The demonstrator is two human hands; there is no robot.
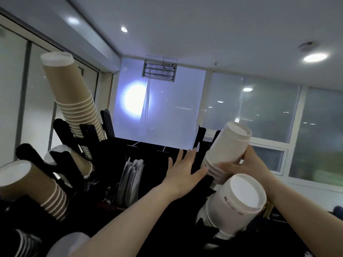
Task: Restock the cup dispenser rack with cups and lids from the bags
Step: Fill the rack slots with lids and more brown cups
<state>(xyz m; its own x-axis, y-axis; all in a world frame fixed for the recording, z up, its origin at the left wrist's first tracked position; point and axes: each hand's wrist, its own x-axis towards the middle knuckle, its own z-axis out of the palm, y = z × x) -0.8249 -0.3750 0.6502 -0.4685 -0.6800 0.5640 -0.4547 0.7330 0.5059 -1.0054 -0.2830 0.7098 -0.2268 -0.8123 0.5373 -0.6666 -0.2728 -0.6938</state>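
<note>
My right hand (247, 164) grips a short stack of white paper cups (229, 145), bottoms up, over the right side of the black dispenser rack (118, 149). Just left of that stack, my left hand (182, 168) is stretched out flat with straight fingers, thumb close to the cups' rims. A second stack of white cups (235, 204) stands upside down in a rack slot below my right hand. Brown cup stacks sit in the left slots: a tall one (74, 95), a low one (35, 188) and a small one (81, 160) between them.
Flat grey sleeves or lids (130, 180) stand on edge in a middle compartment of the rack. Frosted windows and a wall-mounted insect trap (159, 70) lie beyond the rack. Dark, unclear items fill the lower left corner.
</note>
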